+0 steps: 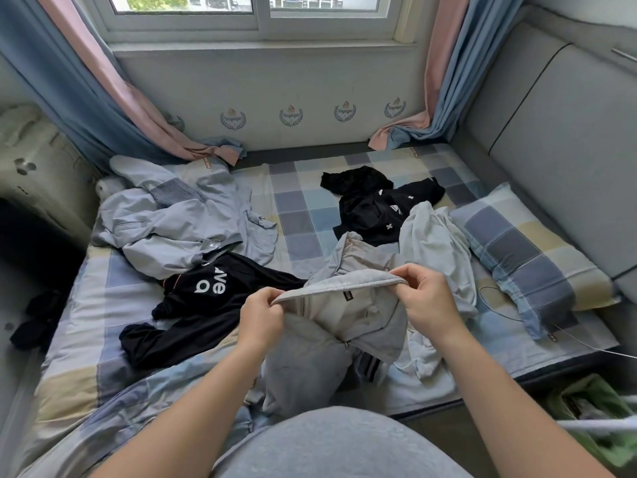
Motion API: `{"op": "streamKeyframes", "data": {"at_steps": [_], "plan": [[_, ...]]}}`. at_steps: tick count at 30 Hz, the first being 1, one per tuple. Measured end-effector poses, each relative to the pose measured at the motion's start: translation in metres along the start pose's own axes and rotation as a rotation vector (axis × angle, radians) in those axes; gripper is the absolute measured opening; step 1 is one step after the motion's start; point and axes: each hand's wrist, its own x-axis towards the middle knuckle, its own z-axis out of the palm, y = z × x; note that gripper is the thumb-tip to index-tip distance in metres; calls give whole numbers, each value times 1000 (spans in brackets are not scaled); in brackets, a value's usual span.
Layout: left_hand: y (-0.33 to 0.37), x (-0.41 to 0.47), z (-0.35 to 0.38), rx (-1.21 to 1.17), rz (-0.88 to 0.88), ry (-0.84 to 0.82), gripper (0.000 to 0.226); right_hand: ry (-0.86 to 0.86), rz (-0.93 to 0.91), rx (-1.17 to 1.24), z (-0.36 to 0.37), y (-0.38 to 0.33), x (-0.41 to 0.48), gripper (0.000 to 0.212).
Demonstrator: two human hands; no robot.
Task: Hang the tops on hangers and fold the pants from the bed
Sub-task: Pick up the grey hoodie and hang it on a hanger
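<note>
Left hand (261, 317): pinched shut on the left end of the grey garment's (344, 305) top edge, fingers curled over the hem.
Right hand (427, 298): clamped on the right end of that same edge, so the band stretches taut between the two hands.
Grey garment: lifted at the near middle of the bed (303, 215), its lower part hanging down in front of the person; a small dark label shows inside.
Black top with white letters (206, 305): flat on the bed, left of the hands.
Light blue shirt (179, 219): crumpled at far left, partly over the black top.
Black printed clothes (375, 205): far right of centre.
White garment (437, 243): just right of the hands, beside the checked pillow (531, 250).
</note>
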Motion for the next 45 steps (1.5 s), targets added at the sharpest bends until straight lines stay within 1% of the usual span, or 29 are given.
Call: {"op": "streamKeyframes", "data": {"at_steps": [3, 5, 7, 9, 11, 13, 15, 17, 19, 21, 23, 24, 25, 26, 27, 28, 29, 30, 31, 33, 36, 38, 40, 42, 43, 44, 45], "plan": [[8, 1, -3, -401, -206, -269, 34, -88, 67, 58, -16, 8, 0, 24], [9, 1, -12, -590, -280, -437, 36, -169, 158, 175, -26, 14, -2, 17], [7, 2, -22, -650, -299, -553, 37, -227, 262, 381, -32, 19, -5, 9], [5, 3, -29, -648, -302, -638, 33, -272, 345, 545, -33, 23, -8, 21], [6, 4, -31, -650, -353, -716, 29, -301, 409, 624, -32, 24, -10, 32], [6, 4, -31, -696, -450, -746, 40, -297, 473, 677, -29, 23, -10, 40], [6, 4, -30, -748, -513, -764, 47, -298, 549, 697, -26, 21, -10, 41], [4, 2, -26, -785, -566, -757, 51, -295, 635, 727, -20, 19, -11, 41], [3, 0, -19, -751, -540, -718, 53, -272, 680, 784, -15, 17, -12, 46], [2, -4, -11, -562, -385, -599, 58, -253, 669, 842, -11, 14, -13, 46], [4, -11, -6, -333, -205, -457, 72, -259, 640, 887, -9, 10, -15, 39], [5, -15, -3, -218, -111, -432, 75, -267, 626, 906, -8, 7, -15, 37], [4, -18, 1, -94, -18, -427, 71, -269, 615, 926, -8, 5, -14, 37], [2, -20, 6, 29, 59, -402, 61, -260, 604, 944, -8, 3, -13, 37], [0, -21, 10, 131, 107, -329, 50, -244, 592, 962, -9, 0, -13, 37], [-1, -22, 13, 199, 128, -214, 40, -229, 577, 978, -10, -1, -12, 37], [-1, -23, 13, 222, 134, -96, 32, -218, 562, 993, -11, -2, -12, 36], [1, -23, 12, 200, 135, -16, 26, -212, 548, 1006, -11, -4, -13, 36], [2, -22, 11, 154, 132, 16, 22, -208, 540, 1021, -12, -4, -15, 36], [7, -20, 7, 35, 98, -44, 19, -187, 551, 1050, -15, 1, -20, 37], [18, -23, 10, -272, -65, -249, 28, -112, 610, 993, -21, 19, -31, 41], [27, -29, 18, -427, -188, -363, 36, 8, 670, 867, -25, 36, -40, 40], [40, -35, 27, -489, -279, -452, 32, 206, 651, 607, -29, 53, -52, 28], [57, -42, 38, -501, -312, -552, 28, 368, 598, 287, -35, 63, -73, 10], [66, -48, 43, -499, -316, -609, 28, 404, 577, 206, -38, 64, -85, 5], [76, -55, 49, -488, -312, -673, 29, 408, 560, 194, -41, 65, -97, 5], [85, -64, 54, -468, -298, -737, 31, 388, 545, 223, -44, 64, -110, 12]]}}
